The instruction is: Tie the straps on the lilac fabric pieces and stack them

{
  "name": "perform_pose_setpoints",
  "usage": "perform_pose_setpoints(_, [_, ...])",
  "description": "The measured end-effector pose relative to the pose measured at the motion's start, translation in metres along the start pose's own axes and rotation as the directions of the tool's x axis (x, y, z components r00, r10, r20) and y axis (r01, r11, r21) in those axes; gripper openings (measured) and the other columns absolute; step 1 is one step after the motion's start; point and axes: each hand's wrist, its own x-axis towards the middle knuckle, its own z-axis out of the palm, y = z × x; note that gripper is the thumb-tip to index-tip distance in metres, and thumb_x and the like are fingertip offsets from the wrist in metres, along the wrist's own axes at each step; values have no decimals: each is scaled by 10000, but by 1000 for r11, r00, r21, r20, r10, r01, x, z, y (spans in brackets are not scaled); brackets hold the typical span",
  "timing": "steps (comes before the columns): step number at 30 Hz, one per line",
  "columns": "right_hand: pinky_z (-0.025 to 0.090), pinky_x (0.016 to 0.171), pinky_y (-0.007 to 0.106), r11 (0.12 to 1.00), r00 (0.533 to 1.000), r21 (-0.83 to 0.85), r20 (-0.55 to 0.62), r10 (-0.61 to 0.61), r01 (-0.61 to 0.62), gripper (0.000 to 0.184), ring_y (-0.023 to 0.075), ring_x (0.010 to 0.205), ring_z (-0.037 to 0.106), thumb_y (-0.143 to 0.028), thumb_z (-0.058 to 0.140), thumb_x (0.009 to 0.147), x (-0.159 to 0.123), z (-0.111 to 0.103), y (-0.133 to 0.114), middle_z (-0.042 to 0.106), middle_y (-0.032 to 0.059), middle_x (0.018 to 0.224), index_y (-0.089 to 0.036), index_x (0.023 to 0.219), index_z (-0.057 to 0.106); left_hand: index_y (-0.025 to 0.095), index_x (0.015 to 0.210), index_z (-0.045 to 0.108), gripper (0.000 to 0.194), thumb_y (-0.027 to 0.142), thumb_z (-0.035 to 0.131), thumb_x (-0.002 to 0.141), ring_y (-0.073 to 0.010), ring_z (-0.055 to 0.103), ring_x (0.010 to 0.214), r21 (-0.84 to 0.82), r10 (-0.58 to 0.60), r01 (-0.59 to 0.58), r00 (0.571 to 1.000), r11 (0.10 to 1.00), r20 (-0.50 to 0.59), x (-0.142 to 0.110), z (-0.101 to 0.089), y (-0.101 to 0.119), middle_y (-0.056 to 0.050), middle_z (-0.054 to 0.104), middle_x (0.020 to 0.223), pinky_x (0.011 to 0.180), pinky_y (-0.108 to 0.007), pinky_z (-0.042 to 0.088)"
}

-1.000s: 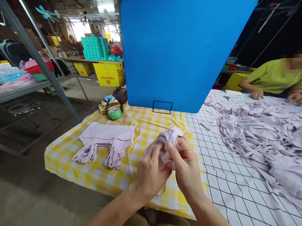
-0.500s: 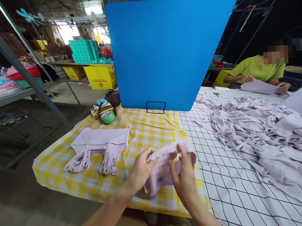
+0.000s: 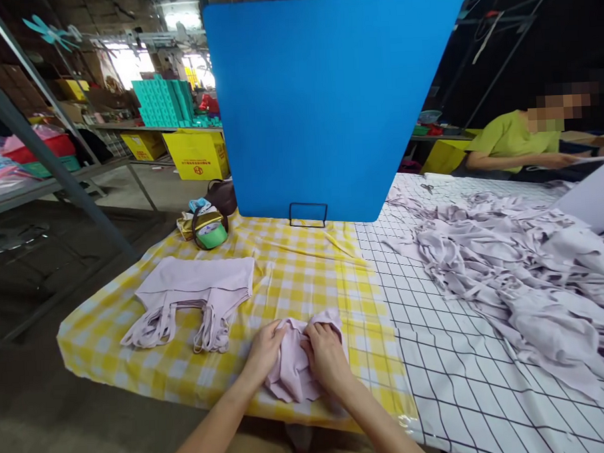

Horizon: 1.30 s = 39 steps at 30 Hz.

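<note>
A bunched pale lilac garment (image 3: 294, 370) lies between my hands, low over the yellow checked cloth (image 3: 303, 253) near the table's front edge. My left hand (image 3: 265, 351) pinches its left side. On the right, my right hand (image 3: 327, 355) is closed on the upper folds, its fingertips partly hidden in the fabric. To the left, a stack of lilac strappy tops (image 3: 197, 278) lies flat, straps pointing toward me.
A large blue board (image 3: 321, 105) stands at the back on a black wire stand (image 3: 308, 214). Green tape (image 3: 212, 236) lies at the back left. Loose lilac garments (image 3: 514, 277) cover the right side of the white grid cloth (image 3: 439, 387). A co-worker (image 3: 508, 141) sits beyond.
Both hands have moved left and lower with the garment, which is now more bunched. My right fingers have closed into the fabric. The co-worker's hands have moved right with the pale sheet.
</note>
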Motion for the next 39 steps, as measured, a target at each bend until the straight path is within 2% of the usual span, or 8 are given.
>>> perform_pose_setpoints(4, [435,571,274,944,990,299,65,125,-139,208,155,602,523,-322,395,883,-2,-8,7,518,-12,646,-212,721,467,123,904,617,392,471,597,725,-190,573,789,-171,17,8,989,985,145,-6,5,4,-58,650,839,706,-267,440])
perform_pose_setpoints(10, [345,517,175,341,911,854,310,271,-392,279,76,543,396,-408,622,778,4,-53,-11,437,-56,623,-190,717,460,91,843,657,465,447,770,566,-187,587,719,-338,-44,185,922,923,385,-13,3,23,-63,650,748,660,-266,438])
perform_pose_setpoints(14, [330,526,181,217,918,896,351,185,-386,290,83,559,395,-393,682,726,1,-64,-18,454,-43,626,-185,690,483,116,810,659,326,369,737,621,-164,582,708,-448,-98,257,932,856,349,-10,15,27,-43,647,727,665,-254,434])
perform_pose_setpoints(21, [271,519,214,493,825,690,555,110,-530,423,86,551,313,-533,665,688,-9,-72,11,366,-42,594,-173,601,461,121,697,614,325,441,661,663,-176,595,632,-613,-156,567,791,549,592,-8,32,53,-49,621,624,653,-276,469])
perform_pose_setpoints(24, [254,539,222,708,823,572,568,23,-415,438,88,566,282,-509,606,762,-10,-96,14,308,-49,591,-179,571,391,124,671,611,369,473,710,608,-105,513,530,-600,8,392,833,697,554,-5,17,69,4,570,572,558,-212,420])
perform_pose_setpoints(30, [269,539,240,944,859,266,510,32,-193,406,111,584,336,-503,476,850,-10,-126,9,365,-36,600,-190,599,411,129,583,588,285,379,596,717,-59,349,486,-25,126,-172,609,985,783,-2,-5,101,43,448,522,445,-181,244])
perform_pose_setpoints(33, [345,588,245,982,885,145,465,40,-121,312,134,651,438,-472,527,829,-14,-114,10,485,-13,680,-195,691,484,144,502,468,316,334,518,750,-61,287,464,178,123,-387,638,905,760,0,-4,105,53,340,484,426,-203,199])
perform_pose_setpoints(39, [434,662,270,958,964,274,265,8,-84,311,175,775,534,-365,605,741,-22,-60,8,586,26,896,-205,992,513,167,519,368,350,394,443,776,-69,257,432,381,36,-351,773,856,633,2,3,97,49,319,476,395,-230,161])
